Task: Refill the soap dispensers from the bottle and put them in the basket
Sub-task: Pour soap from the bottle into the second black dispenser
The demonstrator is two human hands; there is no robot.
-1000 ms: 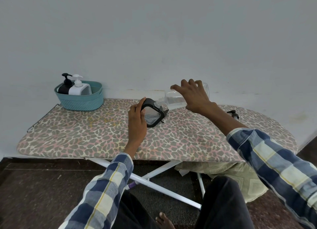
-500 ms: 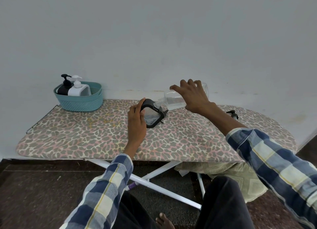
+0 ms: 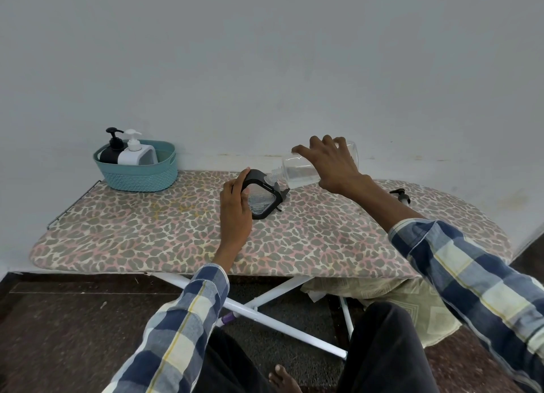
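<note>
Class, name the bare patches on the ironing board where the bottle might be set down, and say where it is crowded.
Bare cover lies between the teal basket and the left hand, and along the near edge. Crowded: around the tilted dispenser, clear bottle and right hand; a loose pump lies far right.

A plain grey wall [image 3: 265, 54] stood behind the grip. Under it lay a leopard-print board [image 3: 147, 233] on white legs [image 3: 279, 325], over dark stone floor [image 3: 59, 334].
</note>
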